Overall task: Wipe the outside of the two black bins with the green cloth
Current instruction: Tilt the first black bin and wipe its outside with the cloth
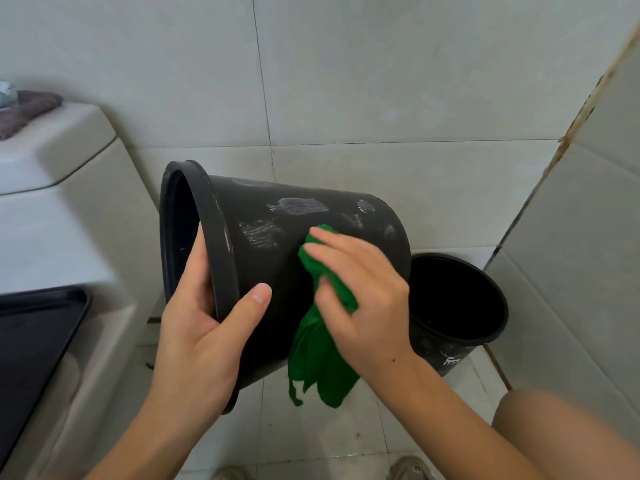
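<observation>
**A:** Bathroom, mid-clean: a person tips one bin [277,258] on its side in the air, mouth turned toward the toilet [52,209]. The left hand [197,327] grips its rim, fingers inside and thumb over the outer wall. What's the right hand [363,299] doing?

**B:** Its grip is closed on the cloth [318,355], a wad pressed to the bin's wall, the loose end hanging below. Pale scuffs show on the wall above the wad, on the side away from the toilet's seat.

**A:** How should the wipe go, in your view?

**B:** Probably firm strokes up across those scuffs, while the left hand turns the rim to bring fresh wall round. Bunching the trailing end into the palm would likely keep it from dragging. The base, farthest from the toilet, looks untouched, though I can't be sure.

**A:** And the count?

**B:** Two bins: one held, the second bin [457,306] upright on the floor, beyond the first from the toilet, near the corner. One cloth. Two hands, both busy.
</observation>
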{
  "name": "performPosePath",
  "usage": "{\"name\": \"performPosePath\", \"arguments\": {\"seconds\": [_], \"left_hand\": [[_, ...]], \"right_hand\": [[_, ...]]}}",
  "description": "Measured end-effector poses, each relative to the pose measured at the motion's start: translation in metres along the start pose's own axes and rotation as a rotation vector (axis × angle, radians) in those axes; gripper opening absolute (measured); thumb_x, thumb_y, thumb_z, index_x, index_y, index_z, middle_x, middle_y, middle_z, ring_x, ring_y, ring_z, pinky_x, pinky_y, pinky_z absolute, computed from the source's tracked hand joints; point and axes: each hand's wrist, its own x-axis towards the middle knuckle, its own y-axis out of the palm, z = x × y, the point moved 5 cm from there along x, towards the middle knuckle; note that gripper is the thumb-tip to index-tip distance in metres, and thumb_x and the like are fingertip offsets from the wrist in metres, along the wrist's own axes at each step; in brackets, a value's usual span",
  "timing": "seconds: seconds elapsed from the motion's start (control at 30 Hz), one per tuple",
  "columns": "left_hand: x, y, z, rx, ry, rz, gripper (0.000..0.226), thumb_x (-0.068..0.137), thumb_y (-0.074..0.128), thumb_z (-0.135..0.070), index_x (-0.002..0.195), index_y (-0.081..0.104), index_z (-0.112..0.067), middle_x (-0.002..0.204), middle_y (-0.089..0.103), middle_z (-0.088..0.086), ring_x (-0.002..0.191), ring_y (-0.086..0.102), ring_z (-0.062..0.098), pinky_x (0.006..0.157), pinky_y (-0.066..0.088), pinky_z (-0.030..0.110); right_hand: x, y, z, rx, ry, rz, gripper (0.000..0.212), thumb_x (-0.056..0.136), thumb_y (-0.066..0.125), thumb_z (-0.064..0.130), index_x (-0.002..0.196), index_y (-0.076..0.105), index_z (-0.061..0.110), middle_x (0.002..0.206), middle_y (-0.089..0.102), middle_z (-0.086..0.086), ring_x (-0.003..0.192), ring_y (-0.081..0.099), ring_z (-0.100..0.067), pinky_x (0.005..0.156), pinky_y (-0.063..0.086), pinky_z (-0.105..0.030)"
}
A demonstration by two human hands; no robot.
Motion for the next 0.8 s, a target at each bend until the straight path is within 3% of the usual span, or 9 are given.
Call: {"name": "performPosePath", "arguments": {"seconds": [0.13,0.37,0.43,0.57,0.7,0.8], "left_hand": [[-0.002,0.001,-0.003,0.012,0.022,0.001,0.066,0.082,0.054,-0.005,0.145,0.042,-0.019,0.129,0.065,-0.001,0.120,0.061,0.016,0.100,0.049,0.031],[-0.003,-0.002,-0.002,-0.011,0.002,-0.013,0.064,0.081,0.056,-0.007,0.143,0.045,-0.019,0.124,0.068,0.000,0.116,0.064,0.020,0.096,0.050,0.043],[-0.003,-0.005,-0.005,-0.010,0.007,-0.028,0.065,0.080,0.057,-0.008,0.143,0.046,-0.020,0.124,0.068,-0.003,0.117,0.063,0.018,0.096,0.050,0.043],[-0.001,-0.013,-0.013,-0.021,0.007,-0.061,0.066,0.077,0.064,-0.017,0.141,0.048,-0.027,0.128,0.065,-0.002,0.122,0.060,0.021,0.104,0.044,0.057],[-0.001,-0.019,-0.016,-0.020,0.006,-0.114,0.054,0.081,0.056,-0.012,0.130,0.055,-0.036,0.122,0.067,-0.005,0.117,0.062,0.023,0.105,0.039,0.061],[-0.001,-0.018,-0.016,-0.021,-0.029,-0.124,0.067,0.076,0.070,-0.007,0.136,0.051,-0.029,0.121,0.068,-0.005,0.116,0.063,0.020,0.103,0.043,0.058]], "right_hand": [[-0.002,-0.003,-0.010,-0.047,0.132,-0.076,0.030,0.085,0.055,0.009,0.110,0.071,0.005,0.117,0.068,-0.006,0.114,0.061,-0.017,0.098,0.049,-0.034],[-0.013,-0.002,0.011,-0.047,-0.173,-0.023,0.020,0.088,0.064,0.008,0.105,0.072,0.002,0.117,0.068,-0.011,0.114,0.061,-0.025,0.099,0.049,-0.034],[-0.009,-0.009,0.003,-0.019,-0.163,-0.067,0.024,0.087,0.064,0.006,0.110,0.069,-0.001,0.117,0.066,-0.013,0.113,0.062,-0.025,0.096,0.051,-0.036],[-0.009,-0.025,-0.024,0.010,0.146,-0.200,0.043,0.087,0.064,0.013,0.126,0.055,-0.002,0.130,0.057,-0.011,0.125,0.052,-0.015,0.104,0.042,-0.026],[-0.018,-0.023,-0.048,0.079,0.550,-0.229,0.068,0.082,0.063,0.039,0.141,0.039,0.017,0.148,0.037,0.002,0.137,0.033,-0.004,0.108,0.031,-0.013],[-0.027,-0.017,-0.060,0.136,0.726,-0.226,0.064,0.080,0.065,0.043,0.137,0.044,0.023,0.139,0.049,0.005,0.128,0.046,-0.008,0.104,0.043,-0.027]]}}
